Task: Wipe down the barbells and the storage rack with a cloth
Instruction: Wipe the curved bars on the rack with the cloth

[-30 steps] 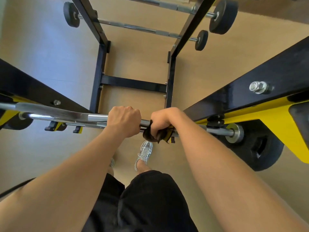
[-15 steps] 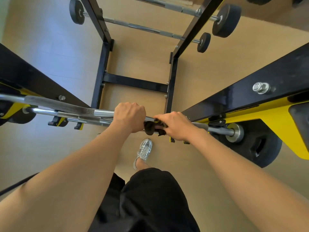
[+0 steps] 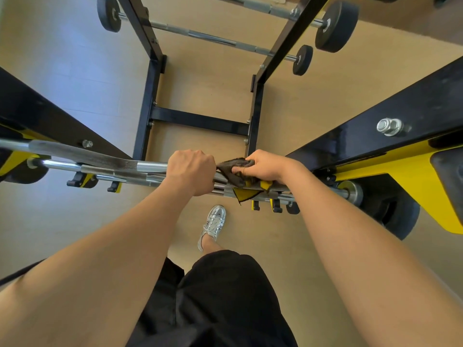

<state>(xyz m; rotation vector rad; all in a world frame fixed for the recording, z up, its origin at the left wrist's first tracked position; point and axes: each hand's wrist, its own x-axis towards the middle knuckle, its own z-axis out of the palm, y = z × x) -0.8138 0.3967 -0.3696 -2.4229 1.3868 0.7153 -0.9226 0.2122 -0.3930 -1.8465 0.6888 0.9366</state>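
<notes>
A chrome barbell (image 3: pixel 100 164) lies across the top of the black and yellow storage rack (image 3: pixel 400 116), seen from above. My left hand (image 3: pixel 191 171) is closed around the bar near its middle. Just to its right, my right hand (image 3: pixel 266 165) presses a dark brown and yellow cloth (image 3: pixel 235 171) onto the bar; a yellow corner of the cloth hangs below. More bars sit stacked directly underneath the top one, partly hidden by my hands.
Lower barbells with black plates (image 3: pixel 335 26) rest on the rack's far side. A large black plate (image 3: pixel 390 211) sits at the right end. The rack's base crossbar (image 3: pixel 200 120) lies on the wooden floor (image 3: pixel 313 101). My shoe (image 3: pixel 213 225) stands below.
My right hand has slid to the right along the bar and turned, spreading the cloth out. My left hand keeps its grip on the bar.
</notes>
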